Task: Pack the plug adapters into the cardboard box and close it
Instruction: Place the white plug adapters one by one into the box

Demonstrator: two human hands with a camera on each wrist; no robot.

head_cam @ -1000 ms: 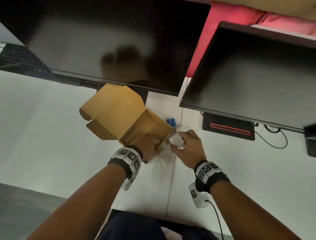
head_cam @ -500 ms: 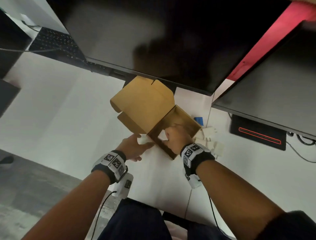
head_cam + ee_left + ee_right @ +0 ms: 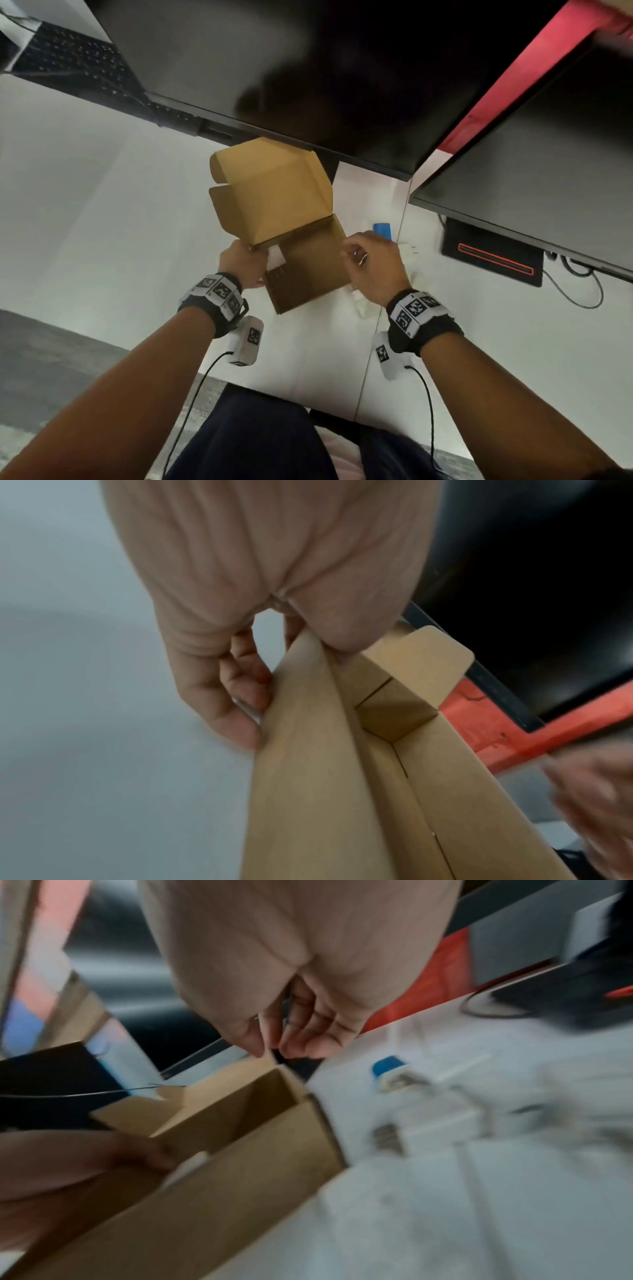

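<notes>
White desk surface (image 3: 102, 222) filled the head view, with dark monitors (image 3: 308, 68) overhanging at twelve o'clock. At the centre sat the cardboard box (image 3: 308, 274), its lid (image 3: 270, 192) thrown back toward eleven o'clock so the mouth stayed free for loading. At nine o'clock of the box, the left hand (image 3: 245, 265) gripped the near-left wall, probably to steady it; a white plug adapter (image 3: 275, 257) lay inside the box just beside that hand. At three o'clock the right hand (image 3: 371, 263) hovered by the box's far-right corner with curled fingers, and whether it held anything could not be told from here. More white adapters (image 3: 359, 301) showed partly from under that wrist. From the left wrist, thumb and fingers (image 3: 240, 696) pinched the box wall (image 3: 301, 750) between them, thumb inside, fingers outside. From the right wrist, blurred by motion, the right hand's fingertips (image 3: 294, 1047) were drawn loosely together above the corner flap (image 3: 260, 1064), apparently empty; loose adapters (image 3: 435, 1123) and a blue piece (image 3: 388, 1065) waited on the desk at three o'clock.
</notes>
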